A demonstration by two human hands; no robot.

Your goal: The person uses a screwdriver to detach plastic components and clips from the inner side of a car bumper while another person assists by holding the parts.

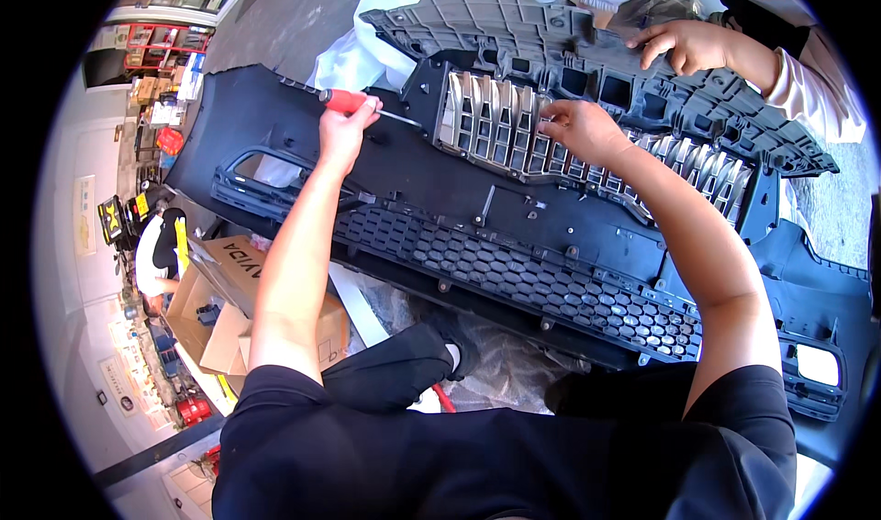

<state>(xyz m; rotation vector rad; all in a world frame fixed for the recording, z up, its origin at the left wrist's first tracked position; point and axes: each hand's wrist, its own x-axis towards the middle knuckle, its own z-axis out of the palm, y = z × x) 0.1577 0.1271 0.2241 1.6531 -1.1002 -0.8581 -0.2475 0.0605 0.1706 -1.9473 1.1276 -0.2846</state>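
Observation:
My left hand [343, 134] is closed around the red handle of a screwdriver [344, 100], whose thin metal shaft points right toward the grille's left end. My right hand [584, 131] is over the silver slatted grille [500, 121], fingers bent at its upper edge; whether they grip it or a small part is unclear. The grille sits in a large black car bumper [404, 167], seen from its inner side, with a honeycomb mesh [514, 277] along its near part. Against the grille's far side lies a dark ribbed plastic panel [496, 24].
A co-worker's hand [690, 48] rests on the panel at the upper right, with a second sleeve beside it. An open cardboard box [213, 309] stands at the left, near another person [156, 254]. White plastic wrapping [353, 61] lies behind the bumper. Shelves line the left wall.

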